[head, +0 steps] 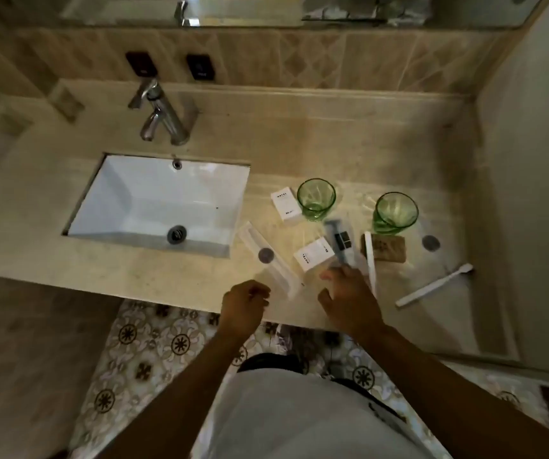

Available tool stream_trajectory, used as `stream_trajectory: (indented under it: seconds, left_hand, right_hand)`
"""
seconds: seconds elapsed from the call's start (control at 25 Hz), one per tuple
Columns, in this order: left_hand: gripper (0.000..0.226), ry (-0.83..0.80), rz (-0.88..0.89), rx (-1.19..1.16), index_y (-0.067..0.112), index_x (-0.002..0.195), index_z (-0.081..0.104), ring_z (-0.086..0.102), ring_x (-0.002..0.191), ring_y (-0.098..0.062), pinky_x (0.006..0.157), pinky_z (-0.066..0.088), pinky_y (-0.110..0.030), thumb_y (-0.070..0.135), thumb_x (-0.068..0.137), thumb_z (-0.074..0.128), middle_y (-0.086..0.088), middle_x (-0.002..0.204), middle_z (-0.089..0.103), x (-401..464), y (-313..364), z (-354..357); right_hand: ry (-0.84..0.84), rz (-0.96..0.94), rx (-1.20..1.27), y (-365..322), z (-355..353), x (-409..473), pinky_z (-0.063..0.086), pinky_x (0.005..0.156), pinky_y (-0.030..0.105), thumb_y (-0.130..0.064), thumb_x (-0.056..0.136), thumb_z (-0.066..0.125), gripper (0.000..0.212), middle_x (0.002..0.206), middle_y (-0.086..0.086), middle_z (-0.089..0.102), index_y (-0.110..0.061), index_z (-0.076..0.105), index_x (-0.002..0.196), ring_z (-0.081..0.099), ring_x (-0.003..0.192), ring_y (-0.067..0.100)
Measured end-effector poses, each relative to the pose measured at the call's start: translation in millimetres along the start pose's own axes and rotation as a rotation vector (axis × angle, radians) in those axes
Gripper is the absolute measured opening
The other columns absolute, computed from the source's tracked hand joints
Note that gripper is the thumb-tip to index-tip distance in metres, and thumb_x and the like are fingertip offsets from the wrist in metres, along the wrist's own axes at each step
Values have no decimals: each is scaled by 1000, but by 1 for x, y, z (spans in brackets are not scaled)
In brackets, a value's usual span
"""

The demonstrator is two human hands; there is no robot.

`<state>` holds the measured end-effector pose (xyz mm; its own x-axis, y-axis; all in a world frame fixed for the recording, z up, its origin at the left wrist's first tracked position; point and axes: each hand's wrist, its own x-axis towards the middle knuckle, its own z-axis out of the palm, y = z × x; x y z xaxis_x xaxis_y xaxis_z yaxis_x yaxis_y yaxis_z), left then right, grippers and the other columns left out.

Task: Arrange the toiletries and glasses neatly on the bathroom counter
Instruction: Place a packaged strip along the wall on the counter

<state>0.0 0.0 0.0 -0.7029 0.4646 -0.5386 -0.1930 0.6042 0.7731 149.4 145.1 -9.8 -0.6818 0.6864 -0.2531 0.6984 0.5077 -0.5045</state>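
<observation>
Two green glasses (316, 199) (395, 212) stand upright on the beige counter (349, 144), right of the sink. One white box (285, 207) lies beside the left glass and another (312, 254) lies nearer me. My right hand (349, 294) pinches the near end of a blurred razor packet (341, 241). Fingers curled, my left hand (245, 304) hovers at the counter's front edge, beside the near end of a long wrapped toothbrush packet (268, 260). A white stick (370, 263), a brown soap packet (387, 248) and a bare white toothbrush (432, 286) lie to the right.
A white rectangular sink (127, 207) with a chrome tap (163, 111) fills the left of the counter. Grey round discs (265, 255) (431, 242) lie among the items. A wall (531, 193) closes the right side. Patterned floor tiles show below the counter edge.
</observation>
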Motion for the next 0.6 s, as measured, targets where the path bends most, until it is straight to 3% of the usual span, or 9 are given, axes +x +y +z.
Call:
stream_trajectory:
  seconds: [0.16, 0.24, 0.32, 0.4, 0.6]
  left_hand:
    - [22, -2, -371, -500, -13, 114, 57, 68, 78, -36, 73, 61, -40, -14, 96, 44, -29, 103, 65, 30, -9, -6]
    - [28, -18, -417, -660, -16, 124, 49, 65, 92, -44, 85, 56, -47, -10, 101, 35, -37, 119, 57, 44, -12, -11]
    - [35, -54, -431, -671, -20, 133, 40, 57, 113, -52, 97, 47, -52, -8, 102, 31, -44, 131, 49, 52, -10, -12]
    - [37, -93, -474, -704, -20, 137, 38, 55, 120, -54, 98, 48, -51, -10, 101, 34, -45, 131, 50, 56, -11, -10]
    - [34, -136, -510, -621, -14, 129, 51, 71, 103, -40, 94, 57, -47, -11, 95, 51, -34, 114, 67, 74, 4, -4]
  right_hand:
    - [-202, 50, -24, -26, 19, 25, 45, 99, 35, -25, 92, 55, 39, 130, 8, 60, -17, 57, 129, 56, 118, 26]
    - [-214, 52, -73, -42, 28, 41, 47, 95, 35, -24, 94, 52, 34, 126, 7, 62, -18, 57, 128, 59, 113, 26]
    - [-209, 69, -166, -57, 36, 50, 50, 87, 36, -25, 96, 50, 29, 120, 7, 63, -16, 56, 122, 63, 107, 27]
    - [-212, 110, -257, -67, 47, 56, 51, 80, 35, -26, 98, 48, 26, 116, 8, 62, -14, 56, 120, 64, 101, 28]
    - [-194, 189, -232, -73, 62, 64, 51, 76, 35, -36, 96, 55, 23, 105, 5, 65, -15, 58, 107, 66, 96, 24]
